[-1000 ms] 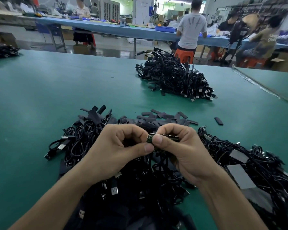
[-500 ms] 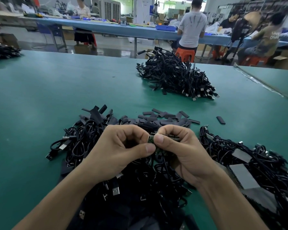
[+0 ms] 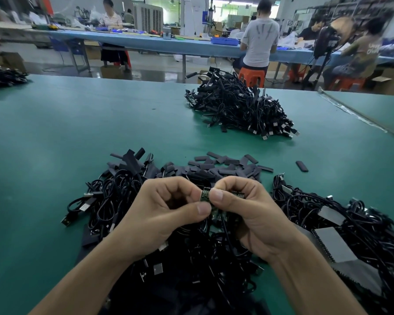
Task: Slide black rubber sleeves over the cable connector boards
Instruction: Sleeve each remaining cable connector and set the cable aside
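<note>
Head view: connector board [image 3: 205,194] between both hands [image 3: 166,214], cable heaps [image 3: 237,105] all around.

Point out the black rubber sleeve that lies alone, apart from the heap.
It is the single sleeve flat on the green table, right of the loose sleeve heap and touching none; the others overlap.

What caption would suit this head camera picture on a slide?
Both hands, left hand and right hand, pinch a small green connector board above tangled black cables on a green table.
</note>
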{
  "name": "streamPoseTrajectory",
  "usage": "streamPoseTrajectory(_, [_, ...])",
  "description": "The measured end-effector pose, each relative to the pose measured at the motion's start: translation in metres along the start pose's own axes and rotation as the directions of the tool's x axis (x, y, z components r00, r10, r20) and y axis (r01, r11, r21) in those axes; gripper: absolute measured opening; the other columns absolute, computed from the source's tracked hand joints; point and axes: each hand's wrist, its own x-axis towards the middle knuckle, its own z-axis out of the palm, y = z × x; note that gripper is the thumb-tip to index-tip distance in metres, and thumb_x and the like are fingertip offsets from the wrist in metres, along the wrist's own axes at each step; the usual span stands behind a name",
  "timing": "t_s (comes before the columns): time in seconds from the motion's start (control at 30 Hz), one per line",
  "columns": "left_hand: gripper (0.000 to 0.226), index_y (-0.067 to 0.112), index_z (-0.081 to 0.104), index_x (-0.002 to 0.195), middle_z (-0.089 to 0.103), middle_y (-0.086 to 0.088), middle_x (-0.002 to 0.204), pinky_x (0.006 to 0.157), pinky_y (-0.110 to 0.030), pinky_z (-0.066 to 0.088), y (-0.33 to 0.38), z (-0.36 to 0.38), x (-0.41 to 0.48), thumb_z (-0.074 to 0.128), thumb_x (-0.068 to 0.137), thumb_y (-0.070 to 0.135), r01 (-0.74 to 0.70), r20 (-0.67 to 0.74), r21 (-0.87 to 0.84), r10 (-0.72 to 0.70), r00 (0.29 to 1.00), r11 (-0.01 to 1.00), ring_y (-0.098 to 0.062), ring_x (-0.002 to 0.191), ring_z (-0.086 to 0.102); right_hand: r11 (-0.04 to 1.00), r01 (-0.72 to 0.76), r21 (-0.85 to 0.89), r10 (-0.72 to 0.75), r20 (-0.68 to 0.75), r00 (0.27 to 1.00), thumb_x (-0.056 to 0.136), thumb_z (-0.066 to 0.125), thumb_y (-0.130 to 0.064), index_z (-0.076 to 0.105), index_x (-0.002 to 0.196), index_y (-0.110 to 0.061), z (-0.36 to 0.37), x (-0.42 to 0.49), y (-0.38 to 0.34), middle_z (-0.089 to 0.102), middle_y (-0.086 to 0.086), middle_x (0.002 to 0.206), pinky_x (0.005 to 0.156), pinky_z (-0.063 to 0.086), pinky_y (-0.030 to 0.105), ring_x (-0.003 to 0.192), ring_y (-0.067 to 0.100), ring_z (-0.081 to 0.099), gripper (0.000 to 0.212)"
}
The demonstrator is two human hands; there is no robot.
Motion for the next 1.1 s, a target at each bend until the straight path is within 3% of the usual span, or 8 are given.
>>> streamPoseTrajectory(0.27, [0.028,0.022,0.075,0.078,0.072,0.000,0.075,0.068,-0.018,0.055,0.003,0.004,0.001,0.089,0.066,0.043,-0.003,-0.125,-0.173,-0.019,0.992,0.985,-0.009,0.069,0.068,0.998,0.004,0.061,-0.004,0.002,1.000,0.069,0.079,-0.013,0.072,0.072,-0.013,0.014,-0.004,-0.010,0.069,0.005,0.068,0.057,0.058,0.025,0.058,0.013,0.067,0.007])
streamPoseTrajectory(0.43, [0.017,0.025,0.073,0.078,0.072,-0.002,0.079,0.070,-0.029,0.058,0.011,0.003,0.007,0.079,0.077,0.041,-0.089,-0.312,-0.302,-0.010,0.950,0.949,-0.018,0.069,0.071,0.964,0.030,-0.265,-0.136,-0.392,0.910,0.069,0.079,-0.025,0.067,0.069,-0.025,-0.007,-0.005,-0.031,0.066,-0.003,0.067,0.061,0.057,0.029,0.060,0.013,0.061,0.012])
streamPoseTrajectory(0.53, [0.011,0.034,0.069,0.080,0.070,0.003,0.078,0.066,-0.028,0.057,0.022,-0.006,0.010,0.069,0.089,0.040,-0.219,-0.504,-0.182,0.101,0.858,0.958,-0.011,0.060,0.066,0.660,-0.154,-0.735,-0.466,-0.562,0.684,0.077,0.082,-0.025,0.065,0.072,-0.025,-0.028,-0.010,-0.048,0.071,-0.006,0.076,0.075,0.053,0.033,0.073,0.010,0.066,0.018])
streamPoseTrajectory(0.6, [0.010,0.036,0.066,0.085,0.069,0.004,0.073,0.057,-0.023,0.053,0.026,-0.013,0.010,0.066,0.095,0.036,-0.249,-0.560,0.005,0.209,0.802,0.969,-0.007,0.050,0.055,0.307,-0.431,-0.849,-0.552,-0.528,0.646,0.081,0.080,-0.026,0.066,0.085,-0.028,-0.039,-0.015,-0.051,0.071,-0.001,0.097,0.082,0.046,0.032,0.088,0.014,0.064,0.015])
streamPoseTrajectory(0.7, [0.006,0.036,0.071,0.089,0.070,0.004,0.072,0.044,-0.020,0.045,0.026,-0.013,0.008,0.066,0.093,0.035,-0.160,-0.542,0.148,0.216,0.812,0.976,-0.006,0.040,0.045,-0.071,-0.645,-0.761,-0.580,-0.494,0.648,0.079,0.080,-0.026,0.064,0.121,-0.034,-0.040,-0.016,-0.042,0.050,0.005,0.130,0.097,0.031,0.045,0.121,0.026,0.038,0.046])
streamPoseTrajectory(0.8, [0.015,0.045,0.075,0.091,0.073,0.007,0.072,0.041,-0.017,0.043,0.024,-0.008,0.006,0.063,0.086,0.040,-0.053,-0.491,0.284,0.192,0.850,0.957,-0.004,0.040,0.047,-0.096,-0.420,-0.902,-0.645,-0.265,0.717,0.079,0.080,-0.019,0.070,0.115,-0.030,-0.025,-0.011,-0.036,0.057,0.001,0.123,0.095,0.037,0.043,0.112,0.019,0.046,0.039])
streamPoseTrajectory(0.9, [0.019,0.048,0.075,0.094,0.072,0.009,0.072,0.041,-0.014,0.041,0.024,-0.009,0.007,0.062,0.090,0.035,0.028,-0.432,0.353,0.136,0.891,0.935,-0.001,0.042,0.049,0.029,-0.229,-0.973,-0.389,-0.222,0.894,0.089,0.070,-0.014,0.071,0.114,-0.025,-0.019,-0.003,-0.023,0.069,-0.004,0.109,0.094,0.053,0.035,0.096,0.009,0.062,0.027])
streamPoseTrajectory(1.1, [0.012,0.022,0.079,0.086,0.067,-0.001,0.069,0.034,-0.014,0.028,0.025,-0.016,0.009,0.067,0.083,0.027,0.211,-0.330,-0.031,-0.210,0.921,0.977,-0.004,0.037,0.039,-0.192,-0.249,-0.949,-0.132,-0.226,0.965,0.103,0.043,-0.040,0.039,0.147,-0.029,-0.030,0.004,0.015,0.050,-0.005,0.137,0.100,0.043,0.035,0.123,0.019,0.050,0.046])
